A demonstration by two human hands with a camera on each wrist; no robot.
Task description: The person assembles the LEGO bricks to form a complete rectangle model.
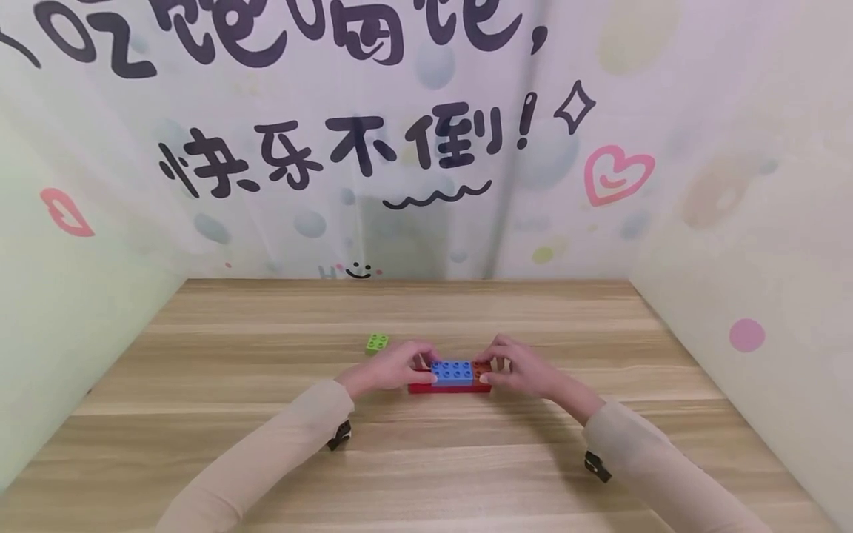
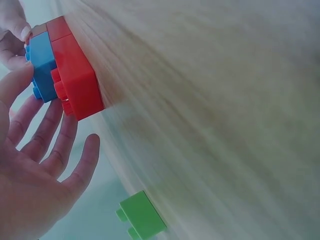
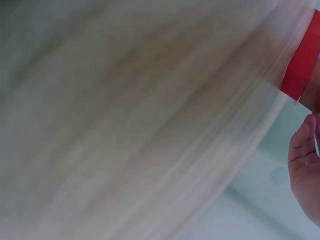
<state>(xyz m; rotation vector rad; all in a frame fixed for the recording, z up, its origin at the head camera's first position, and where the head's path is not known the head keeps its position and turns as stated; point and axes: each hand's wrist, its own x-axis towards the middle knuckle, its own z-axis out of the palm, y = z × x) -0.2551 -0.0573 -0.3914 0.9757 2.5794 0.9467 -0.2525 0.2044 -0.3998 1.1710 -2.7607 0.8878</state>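
A blue brick (image 1: 452,374) and a smaller brown brick (image 1: 480,368) sit side by side on a row of red bricks (image 2: 77,75). In the left wrist view, studs show at the uncovered left end of the red row. My left hand (image 1: 400,364) pinches the blue brick, thumb on the near side and fingers on the far side. At the other end, my right hand (image 1: 526,370) holds the brown brick between thumb and fingers. The right wrist view catches only part of that hand (image 3: 306,172), beside the brown brick (image 3: 311,92).
A green brick (image 1: 377,342) lies on the wooden table (image 1: 426,459), behind and left of the red row. A printed cloth (image 1: 426,244) hangs along the table's back edge, and pale walls stand at both sides.
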